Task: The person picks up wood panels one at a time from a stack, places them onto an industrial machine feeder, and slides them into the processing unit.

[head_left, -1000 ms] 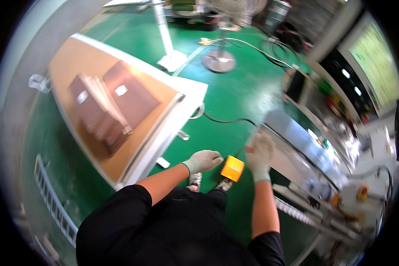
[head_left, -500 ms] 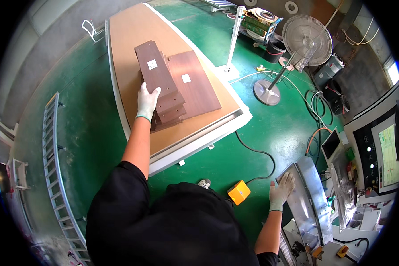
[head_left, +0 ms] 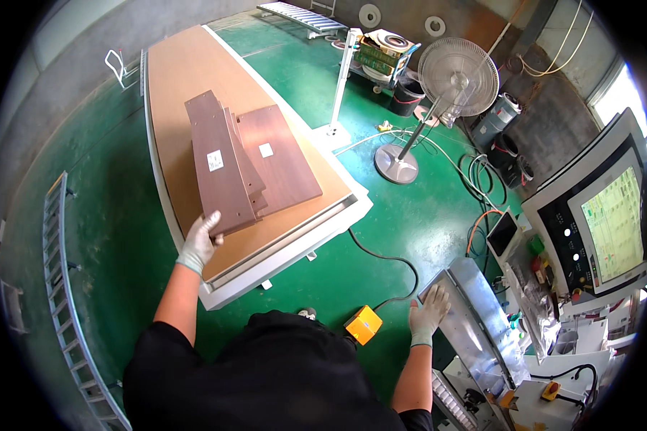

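Head camera: the left hand (head_left: 200, 243) touches the near end of a long brown board (head_left: 219, 187); I can't tell if it squeezes. Another brown board (head_left: 284, 161) lies ahead and to the right of that hand. The right hand (head_left: 430, 312) lies flat, fingers straight, on shiny metal (head_left: 469, 337). A yellow box (head_left: 363, 325) sits to its left.

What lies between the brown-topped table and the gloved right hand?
Head view: a thin black cable and a boxy orange unit on green floor.
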Available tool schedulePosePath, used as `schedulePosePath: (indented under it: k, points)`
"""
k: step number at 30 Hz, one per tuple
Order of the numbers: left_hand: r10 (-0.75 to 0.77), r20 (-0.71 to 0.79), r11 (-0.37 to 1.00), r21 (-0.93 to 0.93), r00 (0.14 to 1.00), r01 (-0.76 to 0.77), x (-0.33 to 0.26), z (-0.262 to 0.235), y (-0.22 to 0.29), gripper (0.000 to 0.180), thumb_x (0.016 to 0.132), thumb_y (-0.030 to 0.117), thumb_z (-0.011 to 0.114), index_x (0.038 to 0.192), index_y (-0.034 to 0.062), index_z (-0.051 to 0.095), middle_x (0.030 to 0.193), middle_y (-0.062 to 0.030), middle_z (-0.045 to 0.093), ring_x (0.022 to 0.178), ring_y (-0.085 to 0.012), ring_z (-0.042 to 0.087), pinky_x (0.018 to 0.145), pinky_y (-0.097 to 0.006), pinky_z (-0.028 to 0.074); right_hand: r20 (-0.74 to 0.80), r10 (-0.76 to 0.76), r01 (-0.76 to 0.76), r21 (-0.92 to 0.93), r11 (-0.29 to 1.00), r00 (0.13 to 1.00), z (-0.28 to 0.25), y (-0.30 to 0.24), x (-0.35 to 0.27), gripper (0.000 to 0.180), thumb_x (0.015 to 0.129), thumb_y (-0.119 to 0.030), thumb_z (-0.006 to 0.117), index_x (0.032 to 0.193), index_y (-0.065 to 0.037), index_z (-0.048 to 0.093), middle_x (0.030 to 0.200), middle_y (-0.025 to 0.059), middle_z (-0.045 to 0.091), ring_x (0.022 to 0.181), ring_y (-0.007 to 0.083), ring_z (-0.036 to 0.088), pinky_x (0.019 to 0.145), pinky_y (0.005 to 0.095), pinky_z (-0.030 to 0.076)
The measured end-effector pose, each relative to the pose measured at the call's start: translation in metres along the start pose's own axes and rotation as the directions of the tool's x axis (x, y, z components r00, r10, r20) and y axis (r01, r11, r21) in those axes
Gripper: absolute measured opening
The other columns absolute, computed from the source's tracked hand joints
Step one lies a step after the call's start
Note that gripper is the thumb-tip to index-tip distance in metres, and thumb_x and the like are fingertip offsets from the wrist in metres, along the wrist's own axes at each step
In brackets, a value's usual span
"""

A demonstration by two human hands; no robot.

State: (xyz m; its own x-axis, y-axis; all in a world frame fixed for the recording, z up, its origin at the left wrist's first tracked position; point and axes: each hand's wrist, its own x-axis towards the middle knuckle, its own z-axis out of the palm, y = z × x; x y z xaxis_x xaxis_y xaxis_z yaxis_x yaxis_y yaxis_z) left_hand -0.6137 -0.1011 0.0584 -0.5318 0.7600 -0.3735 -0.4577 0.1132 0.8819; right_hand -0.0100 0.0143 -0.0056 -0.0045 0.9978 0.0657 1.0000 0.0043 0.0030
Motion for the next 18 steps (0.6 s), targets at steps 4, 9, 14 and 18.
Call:
schedulePosePath:
  k: [4, 9, 14, 18]
  points:
    - [0.035, 0.049, 0.996, 0.083, 0.998, -0.039, -0.051, 0.047, 0.003, 0.047, 0.095, 0.035, 0.069, 0.134, 0.0131, 0.053, 0.114, 0.0049, 0.062, 0.089, -0.0049, 0.055, 0.06, -0.022, 0.042, 0.035, 0.014, -0.015, 0.017, 1.0, 0.999, 0.0, 0.011, -0.007, 0.083, 0.086, -0.041, 0.066, 0.153, -0.007, 0.031, 0.161, 0.0172, 0.027, 0.15, 0.0374, 0.021, 0.123, 0.053, 0.012]
    - [0.006, 0.321, 0.997, 0.065, 0.947, -0.028, -0.098, 0.086, -0.03, 0.048, 0.098, 0.028, 0.063, 0.139, 0.0083, 0.047, 0.115, 0.0, 0.06, 0.09, -0.0085, 0.057, 0.061, -0.027, 0.044, 0.0, 0.013, -0.013, -0.062, 0.998, 1.0, 0.024, 0.011, 0.006, 0.084, 0.091, -0.051, 0.06, 0.154, -0.005, 0.029, 0.161, 0.017, 0.029, 0.151, 0.0368, 0.019, 0.123, 0.0538, 0.009]
    - [-0.002, 0.647, 0.965, 0.203, 0.763, -0.169, -0.107, 0.146, -0.078, 0.059, 0.095, 0.021, 0.063, 0.145, -0.0026, 0.043, 0.127, -0.0098, 0.061, 0.116, -0.018, 0.058, 0.101, -0.032, 0.047, -0.036, 0.176, -0.152, 0.355, 0.922, 0.984, -0.002, -0.022, 0.012, 0.06, 0.092, -0.034, 0.062, 0.14, -0.002, 0.049, 0.147, 0.0201, 0.047, 0.143, 0.0379, 0.036, 0.119, 0.0542, 0.019]
    - [-0.415, 0.802, 0.887, 0.461, 0.43, -0.003, -0.097, 0.201, -0.099, 0.054, 0.094, 0.022, 0.067, 0.137, -0.0063, 0.049, 0.127, -0.0108, 0.063, 0.116, -0.0173, 0.059, 0.104, -0.033, 0.044, 0.089, 0.356, -0.105, 0.994, 0.027, 0.93, 0.036, -0.043, 0.006, 0.054, 0.095, -0.023, 0.059, 0.141, 0.002, 0.049, 0.146, 0.0194, 0.051, 0.134, 0.0348, 0.048, 0.116, 0.041, 0.03]
